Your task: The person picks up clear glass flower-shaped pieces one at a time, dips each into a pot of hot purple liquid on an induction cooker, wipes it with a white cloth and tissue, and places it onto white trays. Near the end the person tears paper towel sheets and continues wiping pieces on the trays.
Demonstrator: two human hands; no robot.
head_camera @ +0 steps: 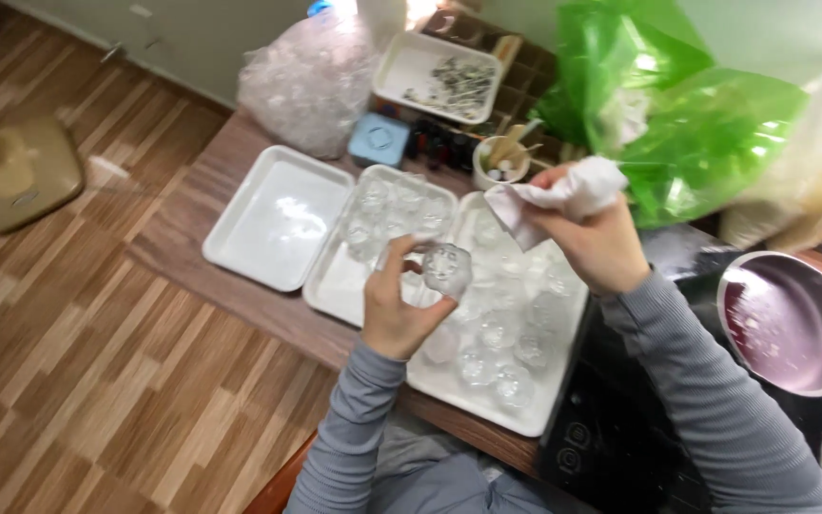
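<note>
My left hand (398, 306) holds up a small clear plastic mould (446, 267), rounded and bumpy, above the white trays. My right hand (594, 243) grips a crumpled white cloth (563, 195) just to the right of the mould, a little apart from it. Below both hands a white tray (449, 390) carries several more clear moulds. A middle white tray (330, 290) also holds several clear moulds at its far end. Both my arms wear grey sleeves.
A bare white tray (278, 217) lies at the left of the wooden table (183, 233). Behind are a clear bag (311, 81), a blue box (379, 140), a white cup (499, 164), a tray with small parts (440, 76) and green bags (687, 124). A purple-lined pot (785, 324) sits on a black cooktop (611, 428).
</note>
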